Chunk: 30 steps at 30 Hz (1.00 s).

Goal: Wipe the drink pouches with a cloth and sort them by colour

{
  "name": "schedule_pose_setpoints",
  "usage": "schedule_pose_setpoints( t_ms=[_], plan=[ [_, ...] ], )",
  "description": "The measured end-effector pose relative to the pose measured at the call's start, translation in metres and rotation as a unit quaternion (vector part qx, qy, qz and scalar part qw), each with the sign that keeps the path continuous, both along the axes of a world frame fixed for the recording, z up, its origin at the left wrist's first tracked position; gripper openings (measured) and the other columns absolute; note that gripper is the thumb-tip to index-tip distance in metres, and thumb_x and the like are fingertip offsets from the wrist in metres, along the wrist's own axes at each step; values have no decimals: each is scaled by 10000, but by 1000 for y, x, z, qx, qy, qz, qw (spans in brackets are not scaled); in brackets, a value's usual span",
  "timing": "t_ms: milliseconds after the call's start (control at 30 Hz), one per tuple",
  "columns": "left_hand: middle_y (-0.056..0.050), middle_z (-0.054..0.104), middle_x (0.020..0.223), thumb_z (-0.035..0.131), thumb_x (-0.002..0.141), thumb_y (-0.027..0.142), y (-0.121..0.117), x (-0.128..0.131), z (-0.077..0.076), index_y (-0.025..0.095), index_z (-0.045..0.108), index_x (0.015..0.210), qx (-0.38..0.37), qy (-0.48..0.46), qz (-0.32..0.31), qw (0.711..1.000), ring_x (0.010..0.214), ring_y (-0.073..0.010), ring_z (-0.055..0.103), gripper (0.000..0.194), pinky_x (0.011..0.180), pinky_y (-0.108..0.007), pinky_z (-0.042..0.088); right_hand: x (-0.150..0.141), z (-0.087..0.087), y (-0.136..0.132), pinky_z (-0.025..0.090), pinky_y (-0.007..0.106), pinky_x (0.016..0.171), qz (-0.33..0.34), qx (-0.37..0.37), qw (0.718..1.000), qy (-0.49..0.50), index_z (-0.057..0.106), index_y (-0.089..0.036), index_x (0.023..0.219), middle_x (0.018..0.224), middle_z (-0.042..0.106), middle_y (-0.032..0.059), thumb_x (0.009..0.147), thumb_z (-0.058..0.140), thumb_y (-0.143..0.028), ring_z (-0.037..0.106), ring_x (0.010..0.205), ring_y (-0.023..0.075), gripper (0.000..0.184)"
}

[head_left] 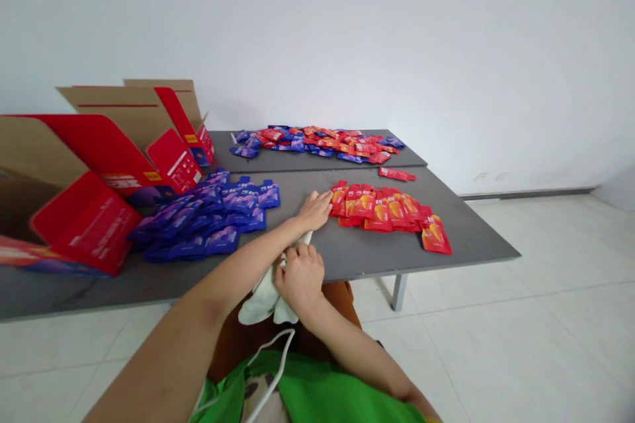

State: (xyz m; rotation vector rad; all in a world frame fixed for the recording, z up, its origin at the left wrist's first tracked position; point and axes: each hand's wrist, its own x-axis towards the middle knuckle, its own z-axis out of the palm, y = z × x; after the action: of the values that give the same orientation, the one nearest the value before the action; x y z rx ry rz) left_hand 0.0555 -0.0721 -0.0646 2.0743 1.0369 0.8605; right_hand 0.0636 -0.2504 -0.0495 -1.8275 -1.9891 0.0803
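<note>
My left hand (314,209) lies on the grey table (377,254) with its fingers stretched out, touching the left edge of a row of red sachets (391,208). My right hand (300,275) is closed on a white cloth (262,297) at the table's front edge, just under my left wrist. A heap of blue sachets (208,215) lies to the left of my hands.
Open red and brown cardboard boxes (99,165) stand at the left of the table. A mixed pile of red and blue sachets (317,142) lies at the back, with one loose red sachet (397,174) nearer. White tiled floor spreads to the right.
</note>
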Motion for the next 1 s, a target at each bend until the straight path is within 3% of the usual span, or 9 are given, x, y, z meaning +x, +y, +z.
schedule_pose_setpoints(
  t_ms=[200,467,733,867,1000],
  plan=[
    [-189,510,1375,461,883,265,-1,22,6,87,510,1323,40,55,36,997,1262,-311,387,477,1089,-439,215,1,-2,0,436,384,785,1,-9,1000,-20,649,-174,951,967,621,119,816,562,-337,531,949,274,229],
    [-116,501,1415,383,912,241,43,47,10,190,425,1436,65,179,23,981,1215,-315,417,528,1005,-471,304,3,-1,1,428,378,761,8,-6,1000,-16,643,-178,930,917,609,108,807,558,-312,526,921,274,201],
    [-84,499,1430,410,923,267,53,50,4,198,529,1359,91,132,12,987,1172,-259,467,457,1031,-400,319,7,-3,3,432,366,757,12,-14,1000,6,662,-192,941,931,628,90,778,576,-294,538,901,261,211],
    [-73,603,1320,385,949,292,54,44,2,187,637,1220,47,59,109,991,1153,-205,534,385,1023,-318,359,12,0,6,431,338,744,14,-25,999,28,672,-203,876,899,638,74,764,581,-288,551,894,247,167],
    [-96,746,980,191,999,299,61,37,4,109,531,1326,-3,28,202,979,990,-183,643,509,923,-313,438,14,3,7,429,320,712,7,-31,998,45,672,-207,850,860,642,64,760,568,-272,566,864,236,152]
  ],
)
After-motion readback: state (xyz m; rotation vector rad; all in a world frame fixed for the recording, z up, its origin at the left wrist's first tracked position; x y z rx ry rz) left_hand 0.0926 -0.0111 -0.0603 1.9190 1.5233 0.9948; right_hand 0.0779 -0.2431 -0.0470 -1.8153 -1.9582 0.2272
